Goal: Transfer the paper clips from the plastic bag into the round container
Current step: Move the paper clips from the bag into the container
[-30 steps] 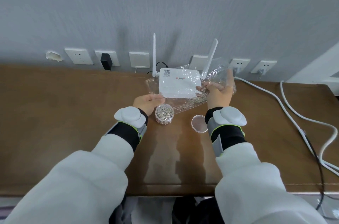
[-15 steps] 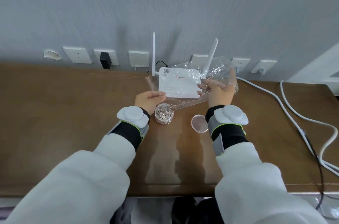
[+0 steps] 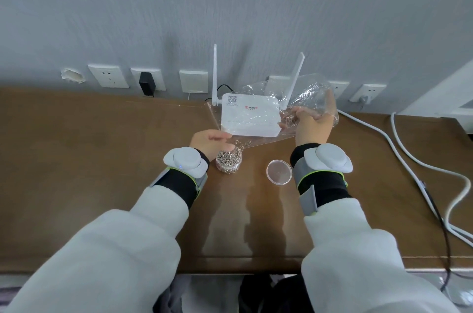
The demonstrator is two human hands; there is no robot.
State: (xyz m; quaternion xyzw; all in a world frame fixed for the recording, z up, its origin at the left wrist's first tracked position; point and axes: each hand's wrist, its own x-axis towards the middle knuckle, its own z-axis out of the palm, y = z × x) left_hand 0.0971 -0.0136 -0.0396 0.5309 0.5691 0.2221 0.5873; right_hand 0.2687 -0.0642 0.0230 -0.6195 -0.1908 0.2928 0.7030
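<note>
A clear plastic bag (image 3: 258,118) hangs tilted over the desk, its low corner above a small round clear container (image 3: 228,162) heaped with silver paper clips (image 3: 239,148). My right hand (image 3: 311,124) grips the bag's raised end, where a few clips show through the film. My left hand (image 3: 210,143) pinches the bag's lower edge just above the container's rim. Clips spill from the bag's corner onto the pile.
The container's round clear lid (image 3: 279,172) lies on the brown desk (image 3: 102,171) to the right. A white router (image 3: 249,115) with two antennas stands behind the bag. White cables (image 3: 409,159) run along the right side. Wall sockets line the back.
My right hand has lifted the bag's end higher and shifted right. More clips have slid to the low corner and onto the heap in the container.
</note>
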